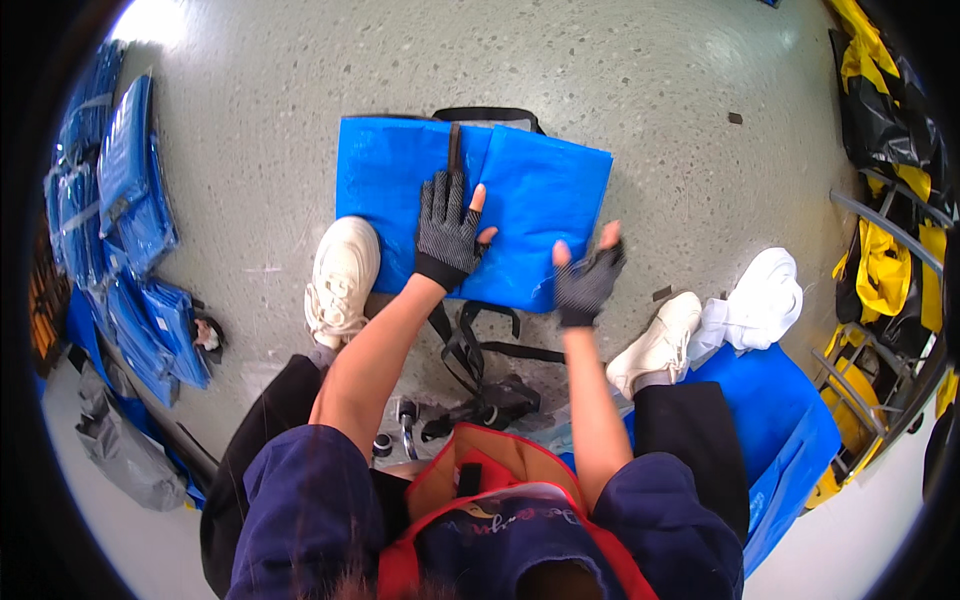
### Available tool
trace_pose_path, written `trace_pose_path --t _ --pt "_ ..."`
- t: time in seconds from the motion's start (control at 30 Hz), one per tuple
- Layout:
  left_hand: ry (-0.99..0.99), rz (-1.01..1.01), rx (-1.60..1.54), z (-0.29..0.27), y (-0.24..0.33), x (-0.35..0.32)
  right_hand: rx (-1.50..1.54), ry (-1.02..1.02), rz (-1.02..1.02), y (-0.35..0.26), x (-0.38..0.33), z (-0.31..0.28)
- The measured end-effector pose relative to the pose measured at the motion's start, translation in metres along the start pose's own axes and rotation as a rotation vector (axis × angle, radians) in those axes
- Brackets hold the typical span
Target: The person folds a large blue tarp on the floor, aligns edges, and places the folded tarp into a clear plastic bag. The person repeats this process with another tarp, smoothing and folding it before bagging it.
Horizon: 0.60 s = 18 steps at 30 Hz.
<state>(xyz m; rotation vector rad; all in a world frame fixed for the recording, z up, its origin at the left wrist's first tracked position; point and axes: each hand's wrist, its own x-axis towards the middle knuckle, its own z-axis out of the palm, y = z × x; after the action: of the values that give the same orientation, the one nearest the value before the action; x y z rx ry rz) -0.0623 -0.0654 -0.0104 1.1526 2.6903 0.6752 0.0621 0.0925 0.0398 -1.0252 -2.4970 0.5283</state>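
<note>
A large blue folded plastic bag (390,170) lies flat on the floor between my feet, and a vertical crease or edge runs near its middle. My left hand (447,230), in a dark half-finger glove, rests flat on it with fingers stretched out. A short dark strap (455,147) lies on the blue sheet just beyond those fingertips. My right hand (589,278), gloved alike, is by the bag's right edge with thumb and a finger apart, holding nothing. Whether it touches the bag I cannot tell. A black handle (487,113) sticks out past the far edge.
Black straps (470,345) trail from the bag's near edge. My cream shoes (343,275) flank it. Wrapped blue packs (125,150) are stacked at left. Another blue bag (770,420) and a white bundle (765,300) lie at right, near a metal rack (890,225) with yellow-and-black bags.
</note>
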Motion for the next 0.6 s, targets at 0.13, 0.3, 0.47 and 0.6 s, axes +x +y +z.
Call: trace_pose_path --t 0.13,0.3,0.47,0.6 --pt "0.066 0.014 -0.088 -0.005 -0.005 0.005 0.859 -0.704 0.685 0.020 0.047 -0.006" --pt "0.249 -0.033 -0.345 -0.011 -0.019 -0.008 0.183 -0.835 0.085 -0.161 0.033 -0.003" --pt "0.455 -0.412 -0.550 -0.009 -0.013 -0.048 -0.200 -0.995 0.016 -0.267 0.040 0.071" --pt "0.272 -0.548 -0.467 -0.013 -0.025 -0.102 -0.290 -1.008 -0.083 -0.277 0.033 0.119"
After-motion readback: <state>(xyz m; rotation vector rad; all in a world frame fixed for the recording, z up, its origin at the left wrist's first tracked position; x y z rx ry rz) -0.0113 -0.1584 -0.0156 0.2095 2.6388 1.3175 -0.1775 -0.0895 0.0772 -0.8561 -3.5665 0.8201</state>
